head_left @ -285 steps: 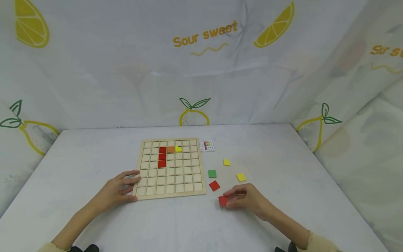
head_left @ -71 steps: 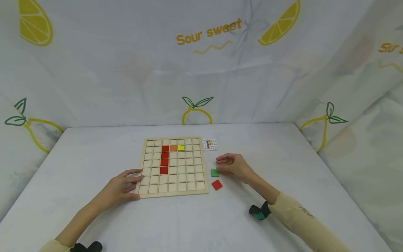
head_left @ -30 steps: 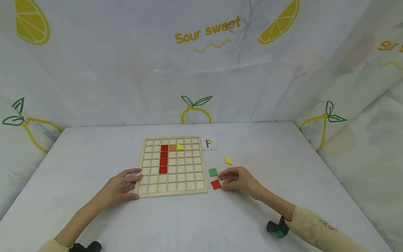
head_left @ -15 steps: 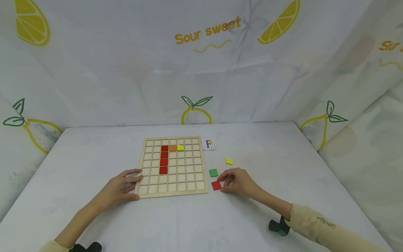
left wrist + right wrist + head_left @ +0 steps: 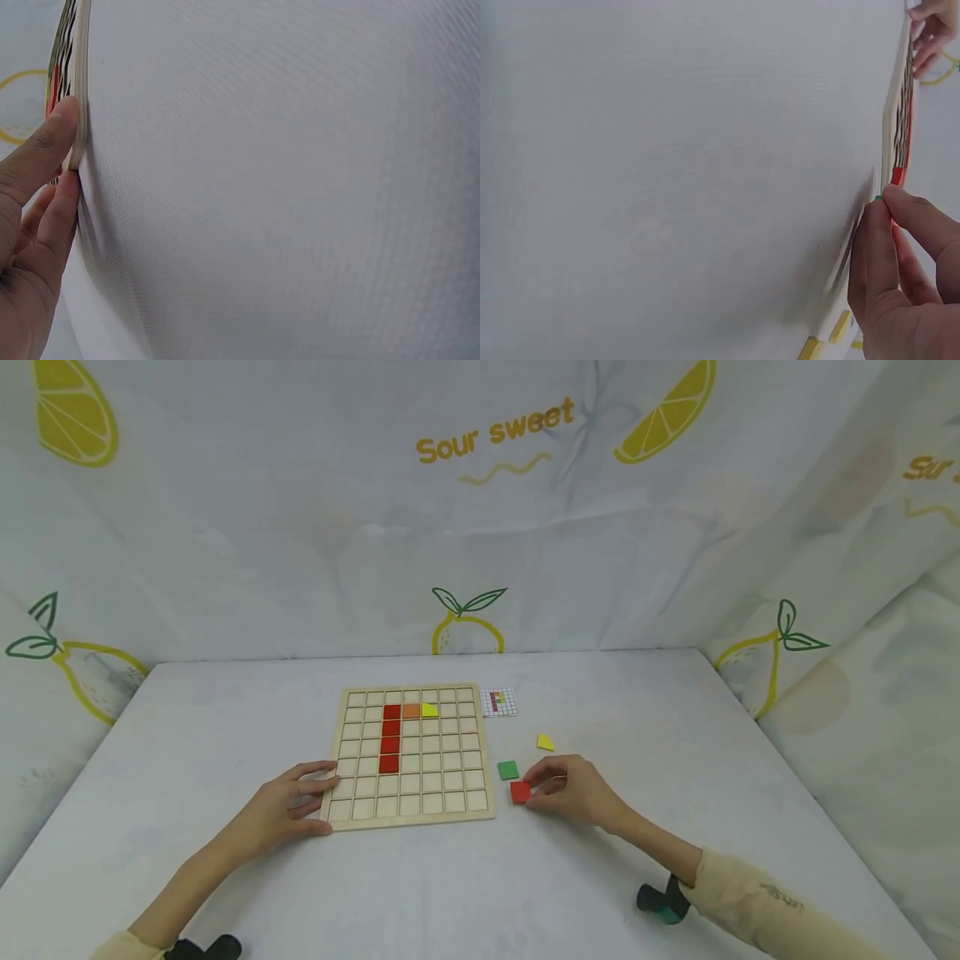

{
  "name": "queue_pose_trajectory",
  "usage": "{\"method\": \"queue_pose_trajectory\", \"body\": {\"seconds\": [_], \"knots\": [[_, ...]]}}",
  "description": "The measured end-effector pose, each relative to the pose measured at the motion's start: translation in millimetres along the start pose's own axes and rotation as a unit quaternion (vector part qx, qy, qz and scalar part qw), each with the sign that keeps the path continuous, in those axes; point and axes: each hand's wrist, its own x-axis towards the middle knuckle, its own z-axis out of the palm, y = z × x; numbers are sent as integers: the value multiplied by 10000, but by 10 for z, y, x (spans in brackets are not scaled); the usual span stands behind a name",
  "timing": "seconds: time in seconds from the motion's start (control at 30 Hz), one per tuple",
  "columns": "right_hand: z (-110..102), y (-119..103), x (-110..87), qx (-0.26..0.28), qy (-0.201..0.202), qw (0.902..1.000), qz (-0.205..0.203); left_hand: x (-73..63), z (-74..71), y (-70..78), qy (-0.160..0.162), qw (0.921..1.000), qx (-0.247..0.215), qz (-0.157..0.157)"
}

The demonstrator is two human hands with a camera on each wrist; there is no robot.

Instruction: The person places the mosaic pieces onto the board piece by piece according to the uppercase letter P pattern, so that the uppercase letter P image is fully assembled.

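My left hand rests against the left edge of a wooden grid board, fingers spread along the rim and thumb by the near corner. On the board, several red tiles form a column; an orange tile and a yellow piece continue right from its top. Beside the board, my right hand pinches a loose red tile between thumb and fingers, tilted up. A green tile lies just beyond it. In the right wrist view the held red tile shows above my fingertips.
A small printed pattern card lies at the board's far right corner. A yellow piece with a curved edge lies behind my right hand. The right wrist view shows another yellow tile, hidden in the head view. White cloth covers table and walls.
Since the oldest frame, the column on the board has gained a red tile at its near end. In the last half second my right hand has tilted up the loose red tile; the left stays put.
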Motion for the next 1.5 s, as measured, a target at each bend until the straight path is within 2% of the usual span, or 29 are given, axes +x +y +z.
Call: {"method": "queue_pose_trajectory", "body": {"seconds": [0.13, 0.27, 0.43, 0.57, 0.77, 1.07, 1.5], "knots": [[-66, 10, -20, 699, -104, 9969, 354, 5, -5, 12, 6, 10000, 32, 25], [-121, -3, -56, 1346, -119, 9888, 634, 9, -6, 14, 33, 9999, 121, 30], [-170, -10, -84, 1733, 32, 9809, 878, 10, -3, 18, 42, 9999, 150, -31], [-200, -13, -90, 1868, 183, 9763, 1077, 6, -5, 19, 36, 9999, 91, -45], [-220, -46, -79, 2003, 293, 9727, 1132, -2, -4, 21, 29, 9999, 74, -91], [-174, -118, -15, 2290, 202, 9670, 1102, -7, -9, 26, 0, 10000, -25, -89], [-29, -200, 105, 2684, 85, 9580, 1005, 5, 12, 20, 65, 9999, 87, -96]]}}
